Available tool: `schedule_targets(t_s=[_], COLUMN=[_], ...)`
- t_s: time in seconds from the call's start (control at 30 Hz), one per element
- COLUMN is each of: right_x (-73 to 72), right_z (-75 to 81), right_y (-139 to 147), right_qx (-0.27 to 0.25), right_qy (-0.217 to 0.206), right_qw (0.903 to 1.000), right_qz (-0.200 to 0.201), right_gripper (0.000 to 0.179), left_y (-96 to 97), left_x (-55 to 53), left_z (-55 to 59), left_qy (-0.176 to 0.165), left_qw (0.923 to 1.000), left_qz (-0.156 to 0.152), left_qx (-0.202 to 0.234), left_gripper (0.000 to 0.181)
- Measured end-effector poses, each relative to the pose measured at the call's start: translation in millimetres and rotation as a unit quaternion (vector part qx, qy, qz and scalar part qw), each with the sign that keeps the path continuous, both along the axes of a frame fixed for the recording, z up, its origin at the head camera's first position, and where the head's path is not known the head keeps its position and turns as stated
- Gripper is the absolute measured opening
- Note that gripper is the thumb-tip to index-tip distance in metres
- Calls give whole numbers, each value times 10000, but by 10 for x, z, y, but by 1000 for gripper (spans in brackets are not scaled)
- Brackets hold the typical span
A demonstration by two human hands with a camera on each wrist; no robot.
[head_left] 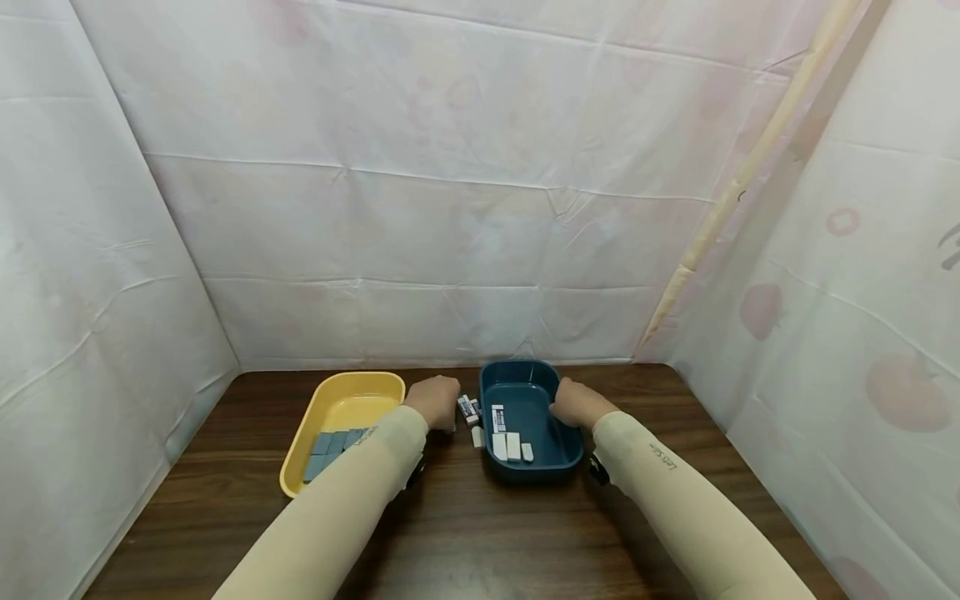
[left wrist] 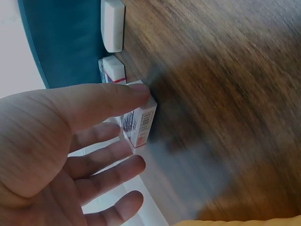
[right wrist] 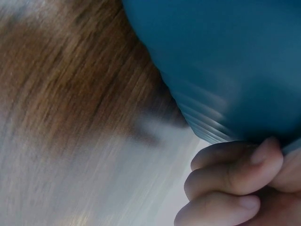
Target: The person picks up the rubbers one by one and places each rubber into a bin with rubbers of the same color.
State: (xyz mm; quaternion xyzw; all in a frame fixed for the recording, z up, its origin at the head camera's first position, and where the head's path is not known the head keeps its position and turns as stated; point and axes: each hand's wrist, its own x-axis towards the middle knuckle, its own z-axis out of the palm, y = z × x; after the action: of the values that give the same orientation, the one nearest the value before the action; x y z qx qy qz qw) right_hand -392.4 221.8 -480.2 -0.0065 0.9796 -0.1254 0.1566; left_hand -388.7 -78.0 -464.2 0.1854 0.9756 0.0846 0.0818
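A dark blue tray (head_left: 531, 468) holds several white erasers, one of them an eraser in a printed sleeve (head_left: 498, 418). My right hand (head_left: 580, 404) is at the tray's right rim; in the right wrist view its fingers (right wrist: 221, 169) are curled at the edge and grip it. Left of the tray, my left hand (head_left: 435, 398) hovers with loosely bent fingers beside a sleeved eraser (head_left: 467, 410) on the table. In the left wrist view the thumb (left wrist: 103, 101) covers part of that eraser, with no pinch visible. A bare white eraser (head_left: 477, 437) lies nearby.
A yellow tray (head_left: 296, 450) with several grey blocks (head_left: 326, 446) stands on the left, partly behind my left forearm. The dark wooden table (head_left: 487, 542) is bounded by white sheet walls (head_left: 450, 325) at the back and sides.
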Motion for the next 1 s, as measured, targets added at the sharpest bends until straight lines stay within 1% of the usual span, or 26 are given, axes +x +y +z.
schedule_targets(t_s=[0.13, 0.23, 0.3, 0.37, 0.47, 0.53, 0.57, 0.67, 0.77, 0.83, 0.9, 1.0], right_x=[-5, -3, 2, 9, 9, -1, -8, -25, -35, -31, -14, 14], right_z=[-7, -7, -5, -2, -3, -9, -14, -32, -48, -48, -36, -16], right_y=[3, 7, 4, 2, 2, 5, 7, 11, 5, -5, -20, -39], right_qx=[-12, 6, 15, 28, 11, -20, -31, -75, -72, -63, -22, -2], right_qy=[-6, -21, -32, -33, -36, -39, -43, -70, -102, -106, -81, -25], right_qw=[10000, 10000, 10000, 10000, 10000, 10000, 10000, 9999, 9999, 9999, 9999, 10000], right_qz=[-10, -28, -40, -39, -44, -55, -57, -91, -112, -116, -96, -83], right_gripper=[70, 71, 71, 71, 70, 70, 70, 70, 70, 70, 70, 69], left_y=[-25, -27, -15, 15, 101, 180, 224, 363, 500, 582, 650, 732], left_x=[-13, -23, -24, -16, 5, 27, 37, 69, 90, 104, 112, 118], left_z=[40, 102, 156, 204, 251, 257, 254, 217, 157, 113, 63, -5], left_qy=[119, 453, 745, 963, 1144, 1225, 1281, 1430, 1499, 1468, 1458, 1408], left_qw=[9998, 9984, 9961, 9933, 9892, 9865, 9852, 9831, 9838, 9849, 9853, 9858], left_qz=[99, 175, 226, 299, 391, 404, 371, 142, -247, -481, -676, -844], left_qx=[114, 281, 416, 565, 833, 1005, 1072, 1131, 952, 778, 584, 355], left_gripper=[21, 18, 21, 23, 23, 22, 24, 33, 48, 52, 50, 43])
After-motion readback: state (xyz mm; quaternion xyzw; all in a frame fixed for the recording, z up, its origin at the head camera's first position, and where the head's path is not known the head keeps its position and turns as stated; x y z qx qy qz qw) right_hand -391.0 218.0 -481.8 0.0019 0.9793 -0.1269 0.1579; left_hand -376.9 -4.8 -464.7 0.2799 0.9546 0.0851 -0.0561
